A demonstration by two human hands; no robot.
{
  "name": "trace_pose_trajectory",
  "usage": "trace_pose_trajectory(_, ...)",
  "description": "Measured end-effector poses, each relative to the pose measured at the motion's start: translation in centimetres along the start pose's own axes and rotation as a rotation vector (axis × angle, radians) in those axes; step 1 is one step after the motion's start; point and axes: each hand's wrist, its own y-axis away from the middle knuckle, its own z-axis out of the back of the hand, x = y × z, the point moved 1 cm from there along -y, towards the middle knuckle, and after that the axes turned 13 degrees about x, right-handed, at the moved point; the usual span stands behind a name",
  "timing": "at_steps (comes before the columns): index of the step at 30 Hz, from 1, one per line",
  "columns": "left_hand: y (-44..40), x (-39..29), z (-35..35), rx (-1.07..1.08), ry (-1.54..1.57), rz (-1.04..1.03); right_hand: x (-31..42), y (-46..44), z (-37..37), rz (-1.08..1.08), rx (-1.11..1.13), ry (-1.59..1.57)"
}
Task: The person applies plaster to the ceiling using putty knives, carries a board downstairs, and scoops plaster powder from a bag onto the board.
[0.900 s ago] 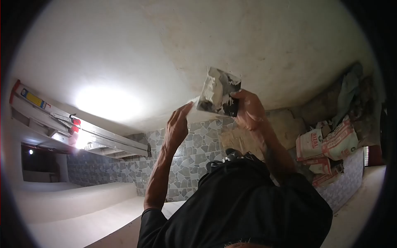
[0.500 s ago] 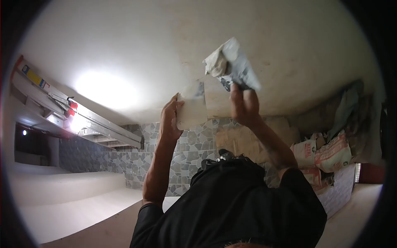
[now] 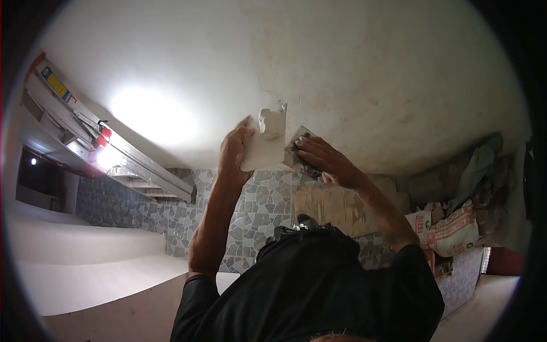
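My left hand [image 3: 232, 151] grips the left edge of a pale flat board [image 3: 263, 153], held up before the wall [image 3: 353, 74]. A lump of off-white putty [image 3: 272, 122] sits on the board's upper part. Just right of the board, my right hand [image 3: 333, 163] is closed on a plastering trowel [image 3: 303, 133]. Its blade is tilted and close to the board's right edge; whether they touch I cannot tell. The fingers lie over the trowel's dark, smeared back, and its handle is mostly hidden.
A ladder [image 3: 134, 162] with red parts stands at the left near a bright light. Grey stone-pattern tiles [image 3: 228, 228] cover the floor, with a brown sheet [image 3: 325, 206] on them. Printed sacks [image 3: 456, 231] and a draped cloth [image 3: 478, 171] are at the right.
My right hand has come down and left with the trowel, from high over the wall to the board. The putty lump, earlier on the trowel, is now on the board.
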Motion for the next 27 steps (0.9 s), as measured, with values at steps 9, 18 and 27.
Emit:
trace_pose_trajectory(9, -1.1, -1.9, -0.8, 0.075, -0.125, 0.078, 2.9, -0.9, 12.6, -0.063, -0.209, -0.044)
trace_pose_trajectory(18, -1.9, -0.7, -1.6, 0.117, -0.11, 0.112, 4.6, -5.1, 16.3, 0.103, 0.221, 0.235)
trace_pose_trajectory(27, -4.4, 1.6, 0.7, 0.324, -0.164, 0.146, 1.6, -4.5, 20.3, -0.032, 0.544, 0.106)
